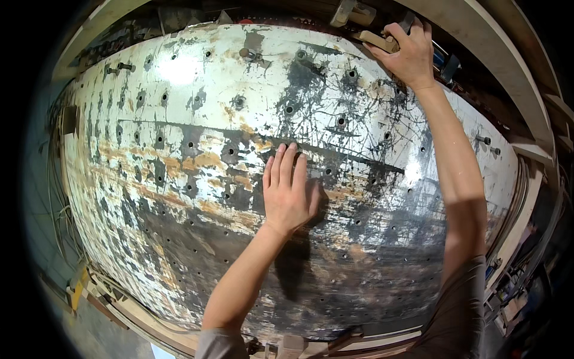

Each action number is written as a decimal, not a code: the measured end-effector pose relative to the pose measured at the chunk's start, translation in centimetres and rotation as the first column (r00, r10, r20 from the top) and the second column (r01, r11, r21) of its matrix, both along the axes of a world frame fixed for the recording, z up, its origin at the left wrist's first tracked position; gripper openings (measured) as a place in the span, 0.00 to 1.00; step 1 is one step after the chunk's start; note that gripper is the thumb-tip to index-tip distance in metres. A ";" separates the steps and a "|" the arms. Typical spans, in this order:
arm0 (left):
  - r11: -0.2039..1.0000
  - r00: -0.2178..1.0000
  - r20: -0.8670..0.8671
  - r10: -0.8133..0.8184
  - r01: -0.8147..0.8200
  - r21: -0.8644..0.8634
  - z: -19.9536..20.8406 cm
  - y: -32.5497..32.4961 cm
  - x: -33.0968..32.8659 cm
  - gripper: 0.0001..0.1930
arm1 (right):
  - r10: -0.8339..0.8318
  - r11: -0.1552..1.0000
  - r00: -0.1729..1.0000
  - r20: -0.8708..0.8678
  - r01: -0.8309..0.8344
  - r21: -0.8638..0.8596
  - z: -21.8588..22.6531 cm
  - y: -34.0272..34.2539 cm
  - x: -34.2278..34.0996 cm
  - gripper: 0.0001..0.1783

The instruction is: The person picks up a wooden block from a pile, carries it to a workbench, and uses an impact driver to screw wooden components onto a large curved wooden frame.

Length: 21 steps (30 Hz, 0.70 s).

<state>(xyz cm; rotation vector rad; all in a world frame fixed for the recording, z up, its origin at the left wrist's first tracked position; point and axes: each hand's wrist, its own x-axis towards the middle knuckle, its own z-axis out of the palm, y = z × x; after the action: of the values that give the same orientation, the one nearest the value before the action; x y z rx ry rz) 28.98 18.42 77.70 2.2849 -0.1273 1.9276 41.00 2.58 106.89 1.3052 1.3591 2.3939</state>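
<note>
Right hand (408,52) gripped a wooden block (376,41) at the far edge

The step in hand looked like handling the block, thumb and fingers closed about 1 end; the left hand (287,194) lay open on the worn bench top (197,239), well apart; the next move likely called for a secure hold, clear of the clutter (353,12) beyond that edge; pegs (124,66) stood far left; more room lay left of the left hand.

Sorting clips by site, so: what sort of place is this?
Probably a workshop: a big, scuffed bench drilled with many holes, pegs standing up from it, and a wooden block at the right hand. Which trade, I can't tell.
</note>
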 end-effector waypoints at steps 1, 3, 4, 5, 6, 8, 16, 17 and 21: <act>1.000 1.000 -0.001 -0.004 0.004 -0.006 0.0 -0.1 0.1 0.27 | 0.014 1.000 1.000 -0.006 -0.014 0.003 -0.1 -0.1 0.1 0.23; 1.000 1.000 -0.006 -0.012 0.012 -0.020 0.1 -0.3 0.2 0.27 | 0.041 0.999 0.997 -0.065 -0.038 0.038 0.0 0.0 0.6 0.26; 0.999 1.000 0.002 -0.021 0.021 -0.033 0.2 -0.5 0.4 0.26 | 0.042 0.997 0.997 -0.058 -0.037 0.074 -0.1 0.2 0.6 0.26; 0.999 0.999 0.030 -0.019 0.020 -0.031 0.3 -0.6 0.4 0.25 | 0.039 0.994 0.998 -0.050 -0.033 0.108 -0.4 0.2 0.6 0.27; 0.997 0.992 0.108 -0.061 0.066 -0.041 0.9 0.5 0.5 0.24 | 0.051 0.989 0.995 -0.087 -0.038 0.145 -0.7 1.0 0.2 0.27; 0.995 0.955 0.286 -0.081 0.094 -0.032 4.7 -0.4 1.4 0.22 | 0.004 0.992 0.994 -0.110 0.010 0.124 -1.1 0.0 1.4 0.27; 0.959 0.997 0.077 0.010 0.012 -0.283 27.6 -0.7 6.2 0.28 | 0.077 0.993 0.905 -0.419 -0.030 0.116 -0.4 -0.2 -1.1 0.31; 0.951 0.991 0.111 0.072 -0.035 -0.308 27.7 -0.6 7.4 0.25 | 0.058 0.994 0.859 -0.508 -0.002 0.108 -0.4 -1.0 -1.6 0.33; 0.956 0.977 0.108 0.184 -0.152 -0.252 26.2 0.2 8.8 0.21 | -0.182 0.926 0.877 -0.444 0.305 0.222 -2.0 -7.7 1.6 0.47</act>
<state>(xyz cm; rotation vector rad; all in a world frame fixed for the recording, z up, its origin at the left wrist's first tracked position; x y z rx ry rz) 37.74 18.63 103.88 2.0698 0.2840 2.0446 42.61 -5.11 104.84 2.0266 0.8522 2.2755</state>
